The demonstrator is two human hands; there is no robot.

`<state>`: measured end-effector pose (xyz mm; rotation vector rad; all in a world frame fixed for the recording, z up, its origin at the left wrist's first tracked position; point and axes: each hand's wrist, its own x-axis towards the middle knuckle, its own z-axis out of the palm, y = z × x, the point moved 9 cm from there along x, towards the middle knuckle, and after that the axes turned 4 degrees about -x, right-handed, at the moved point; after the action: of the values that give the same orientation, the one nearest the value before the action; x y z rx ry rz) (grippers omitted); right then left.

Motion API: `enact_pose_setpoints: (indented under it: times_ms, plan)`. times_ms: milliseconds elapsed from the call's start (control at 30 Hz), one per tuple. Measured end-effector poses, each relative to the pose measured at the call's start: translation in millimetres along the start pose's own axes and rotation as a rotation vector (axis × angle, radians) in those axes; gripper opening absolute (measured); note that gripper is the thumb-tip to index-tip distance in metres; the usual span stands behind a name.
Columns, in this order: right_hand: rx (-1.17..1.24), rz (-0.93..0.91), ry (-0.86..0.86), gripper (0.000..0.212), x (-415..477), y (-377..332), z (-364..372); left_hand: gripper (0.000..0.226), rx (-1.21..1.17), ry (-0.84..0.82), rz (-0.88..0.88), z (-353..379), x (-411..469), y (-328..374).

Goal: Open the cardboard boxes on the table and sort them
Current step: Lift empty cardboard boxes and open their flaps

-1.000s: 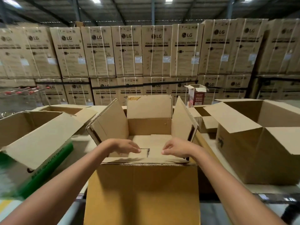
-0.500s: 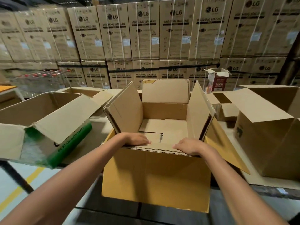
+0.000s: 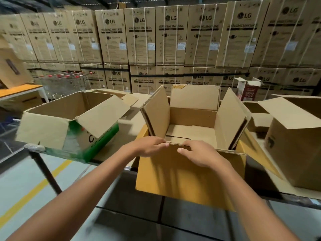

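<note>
At centre frame, the open cardboard box [image 3: 173, 180] overhangs the tabletop's [image 3: 129, 129] near edge. The left hand [image 3: 149, 146] and right hand [image 3: 199, 156] curl their fingers over its near flap. Across the top, stacked cartons [image 3: 171, 37] read "LG WASHING MACHINE"; the green-banded box [image 3: 99, 143] at left shows a blurred "BEST".
</note>
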<state>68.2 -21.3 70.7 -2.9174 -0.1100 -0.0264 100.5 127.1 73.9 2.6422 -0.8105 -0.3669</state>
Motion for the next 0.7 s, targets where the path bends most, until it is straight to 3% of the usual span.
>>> enact_pose_setpoints:
  times_ms: [133,300,567,700]
  plan:
    - [0.353,-0.078,0.223,0.063,-41.1,-68.3,-4.3,0.054,-0.12,0.27,0.077,-14.8,-79.9,-10.6]
    - [0.736,-0.221,0.387,0.064,-96.7,-160.4,26.2,0.057,-0.29,0.662,-0.001,-19.4,-205.1,-71.7]
    - [1.052,-0.3,0.223,0.058,-141.4,-301.8,122.6,0.045,-0.371,1.1,-0.292,29.2,-405.8,-182.0]
    - [1.098,-0.331,0.063,0.053,-146.1,-368.5,172.9,0.043,-0.406,1.18,-0.457,62.6,-476.4,-227.6]
